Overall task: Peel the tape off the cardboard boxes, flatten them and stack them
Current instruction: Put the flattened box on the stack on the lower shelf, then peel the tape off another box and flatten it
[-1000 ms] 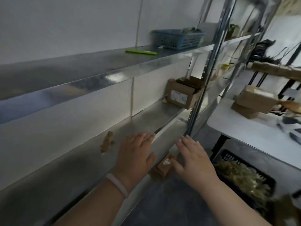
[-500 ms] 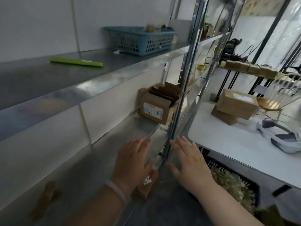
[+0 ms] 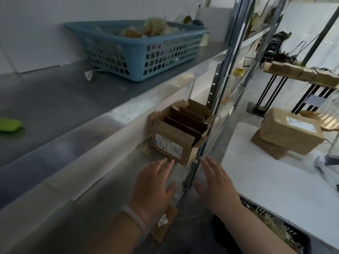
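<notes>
My left hand (image 3: 154,187) and right hand (image 3: 218,184) both reach forward, palms down. The fingers are straight and lie close together, the thumbs stand out to the side, and neither hand holds anything. A pale bracelet (image 3: 134,217) sits on my left wrist. Below that wrist lies a small cardboard scrap (image 3: 163,226) with a white label.

The metal upright (image 3: 207,125) of the rack stands between my hands: the left is over the lower shelf (image 3: 110,180), the right is outside it. Compared with half a second ago, both hands are much closer to the open cardboard box (image 3: 176,142). My left fingertips are now just short of its near bottom edge, and I cannot tell whether they touch it.

The box stands upright on the lower shelf, tight against the upright on its right. Its opening points up with the flaps raised, and brown dividers stand inside. The labelled side faces me. The long axis seems to run across the shelf, from the wall to the front edge.

To the right, on the white table (image 3: 275,189), two sealed boxes (image 3: 291,132) are stacked, well apart from my hands.

On the upper shelf, the blue basket (image 3: 143,50) now fills more of the view than before. The green thing (image 3: 9,124) has slid to the left edge of the view.
</notes>
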Demonstrator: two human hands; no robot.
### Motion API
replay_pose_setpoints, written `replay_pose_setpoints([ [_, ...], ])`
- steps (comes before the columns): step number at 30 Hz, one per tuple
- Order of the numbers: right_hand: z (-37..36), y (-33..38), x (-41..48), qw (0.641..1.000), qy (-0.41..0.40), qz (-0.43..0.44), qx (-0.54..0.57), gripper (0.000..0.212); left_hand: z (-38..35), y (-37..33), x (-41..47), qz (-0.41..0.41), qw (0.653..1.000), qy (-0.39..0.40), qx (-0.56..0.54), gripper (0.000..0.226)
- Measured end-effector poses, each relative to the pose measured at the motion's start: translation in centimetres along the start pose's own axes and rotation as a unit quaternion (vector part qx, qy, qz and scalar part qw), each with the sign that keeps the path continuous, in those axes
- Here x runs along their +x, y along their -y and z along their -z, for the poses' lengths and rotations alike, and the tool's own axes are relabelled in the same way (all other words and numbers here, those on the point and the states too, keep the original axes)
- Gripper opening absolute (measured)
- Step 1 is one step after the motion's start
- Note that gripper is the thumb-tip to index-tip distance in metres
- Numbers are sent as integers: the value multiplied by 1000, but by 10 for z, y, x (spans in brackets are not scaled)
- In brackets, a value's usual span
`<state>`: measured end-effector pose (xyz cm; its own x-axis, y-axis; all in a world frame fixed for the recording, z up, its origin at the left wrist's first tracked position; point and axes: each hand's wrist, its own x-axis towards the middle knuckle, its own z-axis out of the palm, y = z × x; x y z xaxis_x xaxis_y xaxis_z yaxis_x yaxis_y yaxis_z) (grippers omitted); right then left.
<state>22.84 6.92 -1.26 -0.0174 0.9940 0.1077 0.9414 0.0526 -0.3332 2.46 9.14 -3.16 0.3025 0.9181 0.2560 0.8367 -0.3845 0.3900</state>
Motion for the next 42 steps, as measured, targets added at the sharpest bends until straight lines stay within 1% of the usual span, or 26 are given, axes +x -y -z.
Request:
replay_pose_setpoints([
  [5, 3, -27, 68, 998, -2, 26, 57, 71, -20, -8, 51, 59, 997, -11, -40, 61],
  [8, 11, -48, 104, 996, 9, 36, 85, 64, -31, -20, 82, 120, 986, -23, -113, 63],
  [10, 17, -59, 126, 993, 26, 63, 95, 58, -39, -27, 99, 170, 972, -39, -161, 68],
  [14, 17, -74, 162, 980, 110, 113, 124, 46, -58, -38, 122, 260, 936, -51, -233, 75],
  [16, 12, -80, 173, 972, 125, 156, 126, 40, -64, -43, 128, 294, 910, -63, -285, 73],
  [17, 11, -82, 177, 969, 109, 186, 122, 41, -66, -45, 129, 311, 895, -75, -310, 70],
  [19, 8, -81, 181, 953, 54, 270, 123, 55, -67, -51, 130, 345, 865, -101, -349, 63],
  [20, 7, -79, 182, 944, 52, 300, 128, 58, -67, -54, 131, 361, 851, -113, -365, 58],
  [22, 3, -75, 184, 929, 102, 325, 143, 46, -63, -57, 132, 381, 828, -137, -387, 41],
  [23, 0, -73, 184, 916, 123, 343, 167, 40, -61, -58, 133, 388, 824, -138, -389, 39],
  [24, -1, -71, 183, 904, 137, 353, 198, 37, -60, -57, 134, 392, 828, -134, -378, 45],
  [25, -5, -70, 182, 896, 147, 350, 231, 33, -59, -56, 135, 401, 833, -130, -357, 59],
  [26, -6, -69, 182, 889, 162, 328, 274, 29, -58, -55, 136, 408, 841, -128, -333, 74],
  [28, -8, -67, 183, 883, 194, 222, 365, 29, -57, -51, 135, 412, 851, -129, -299, 92],
  [29, -11, -66, 185, 878, 214, 163, 396, 30, -57, -49, 133, 415, 855, -127, -285, 95],
  [30, -16, -65, 189, 875, 232, 131, 405, 30, -55, -50, 133, 412, 861, -125, -271, 96],
  [32, -24, -62, 191, 881, 265, 143, 364, 36, -55, -50, 130, 413, 865, -119, -258, 97],
  [33, -27, -60, 188, 877, 286, 149, 357, 40, -56, -50, 128, 414, 865, -120, -255, 98],
  [35, -31, -57, 181, 855, 309, 140, 392, 42, -58, -47, 124, 413, 866, -121, -254, 100],
  [38, -34, -56, 174, 831, 306, 130, 445, 36, -50, -46, 117, 405, 868, -124, -258, 110],
  [39, -35, -55, 174, 828, 306, 131, 451, 35, -47, -45, 113, 401, 868, -130, -262, 109],
  [41, -35, -53, 173, 826, 303, 155, 450, 36, -39, -43, 107, 388, 873, -138, -263, 93],
  [42, -36, -51, 172, 825, 304, 176, 442, 38, -37, -40, 104, 388, 871, -146, -263, 92],
])
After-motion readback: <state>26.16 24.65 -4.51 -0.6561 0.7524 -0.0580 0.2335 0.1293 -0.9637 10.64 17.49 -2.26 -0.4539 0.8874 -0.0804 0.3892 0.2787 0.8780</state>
